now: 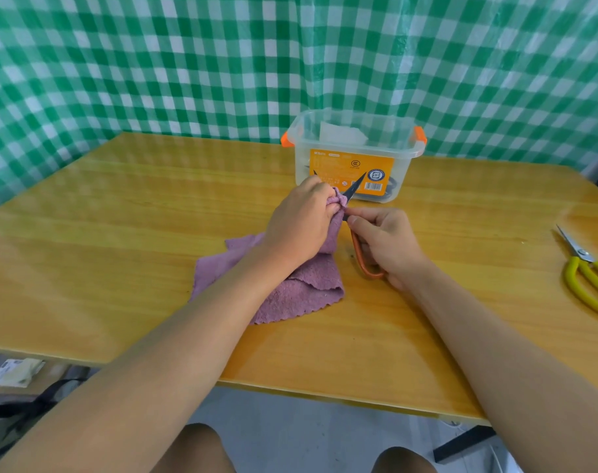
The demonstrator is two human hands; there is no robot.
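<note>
Near the middle of the table [120,233], the left hand [299,221] is gripping a bunched fold of the purple cloth [290,295] around the orange-handled scissors [355,186], fingers curled tight. The right hand [389,240] is closing round the orange handle loop [358,249], thumb pressing near the pivot.

Bare wood is lying wide to the left of the cloth and toward the near edge. A clear plastic box [403,165] is standing just beyond the blade tips, crowding the far side. The yellow-handled scissors [584,281] are resting well apart, by the right edge.

The orange-handled scissors' long axis is running from the person toward the box. The blades are spreading apart, with one dark tip pointing up and right against the box label and another peeking out past the left knuckles. The blades are looking dark and slim, partly hidden by the cloth, whose scalloped edge is trailing on the table.
</note>
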